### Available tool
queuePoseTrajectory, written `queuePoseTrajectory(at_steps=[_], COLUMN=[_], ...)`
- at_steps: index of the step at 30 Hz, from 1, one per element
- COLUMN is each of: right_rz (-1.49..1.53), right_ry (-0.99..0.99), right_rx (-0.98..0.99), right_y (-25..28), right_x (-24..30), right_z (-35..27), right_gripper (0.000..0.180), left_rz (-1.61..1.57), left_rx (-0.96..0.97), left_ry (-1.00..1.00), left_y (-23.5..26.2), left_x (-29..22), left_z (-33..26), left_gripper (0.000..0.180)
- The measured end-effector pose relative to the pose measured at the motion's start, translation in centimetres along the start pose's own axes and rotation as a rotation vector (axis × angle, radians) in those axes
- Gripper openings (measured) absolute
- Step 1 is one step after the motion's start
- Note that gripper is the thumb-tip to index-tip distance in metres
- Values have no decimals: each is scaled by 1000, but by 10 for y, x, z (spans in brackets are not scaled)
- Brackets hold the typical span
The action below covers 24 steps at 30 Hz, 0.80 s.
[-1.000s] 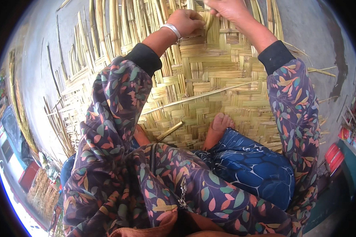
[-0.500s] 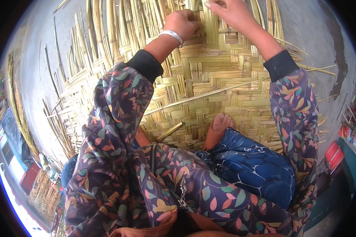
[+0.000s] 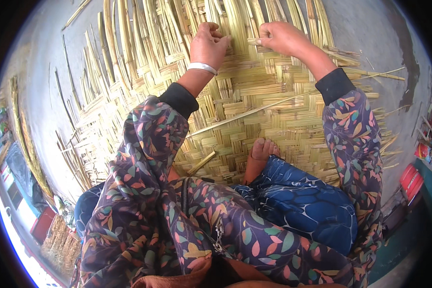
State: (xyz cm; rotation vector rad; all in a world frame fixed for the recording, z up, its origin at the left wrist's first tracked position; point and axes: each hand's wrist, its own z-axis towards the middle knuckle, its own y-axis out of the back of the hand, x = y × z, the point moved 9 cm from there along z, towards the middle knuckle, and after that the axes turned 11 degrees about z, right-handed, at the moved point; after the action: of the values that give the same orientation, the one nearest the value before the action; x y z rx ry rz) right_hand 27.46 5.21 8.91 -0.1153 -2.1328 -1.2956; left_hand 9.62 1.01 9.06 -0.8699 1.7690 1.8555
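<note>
A half-woven mat (image 3: 273, 113) of flattened, pale yellow-green reeds lies under my feet and hands. At its far edge my right hand (image 3: 284, 39) pinches the end of a flat reed strip (image 3: 253, 42) between thumb and bent fingers. My left hand (image 3: 209, 49), with a white band at the wrist, rests to the left of that strip. Its fingers are loosely bent and its thumb stands apart, touching the reeds. Between the hands, broad upright reeds (image 3: 236, 17) run away from me. The left fingertips are partly hidden.
Long unwoven reed ends (image 3: 125, 38) spread from the mat's far and left edges over the grey floor (image 3: 369, 36). One loose thin reed (image 3: 254, 111) lies slantwise across the weave, with a short piece (image 3: 201, 162) near my feet. A red object (image 3: 410, 182) stands at the right.
Both hands have come slightly nearer to me. The left has shifted a little left and loosened its fingers; the right has lowered onto a strip end at the weave.
</note>
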Motion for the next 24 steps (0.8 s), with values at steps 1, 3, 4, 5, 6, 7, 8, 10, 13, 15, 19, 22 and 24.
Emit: queuePoseTrajectory(at_steps=[1,3,4,5,6,7,8,10,13,15,19,22,24], right_rz=[18,55,81,54,27,-3,-38,-27,-16,42,-103,-22,134], right_ry=[-24,-73,-120,-94,-71,-47,-13,-31,-129,-171,-14,269,183], right_rx=[30,88,92,56,20,-13,-65,-89,-91,-101,-272,-543,-571], right_y=[-5,-13,-14,-9,-3,4,10,22,27,18,27,45,37], right_x=[-5,-15,-19,-17,-17,-16,-19,-26,-37,-47,-19,16,21], right_z=[3,8,9,7,4,1,-3,-15,-27,-34,-44,-58,-60], right_gripper=[30,29,31,31,31,31,32,33,35,36,29,18,13], left_rz=[-24,-74,13,100,185,192,198,221,341,330,280,283,175], left_rx=[-5,-13,-19,-25,-30,18,66,200,328,385,372,299,338], left_ry=[17,48,-69,-188,-308,-376,-445,-483,-434,-303,-135,-192,-139], left_y=[-1,-4,-4,-6,-10,-20,-30,-53,-76,-85,-83,-71,-68], left_x=[1,3,-9,-21,-34,-44,-55,-66,-65,-52,-40,-44,-36], left_z=[0,-1,-2,-4,-7,-10,-13,-13,-2,5,8,5,7], left_gripper=[39,36,35,34,33,31,29,28,32,33,30,29,27])
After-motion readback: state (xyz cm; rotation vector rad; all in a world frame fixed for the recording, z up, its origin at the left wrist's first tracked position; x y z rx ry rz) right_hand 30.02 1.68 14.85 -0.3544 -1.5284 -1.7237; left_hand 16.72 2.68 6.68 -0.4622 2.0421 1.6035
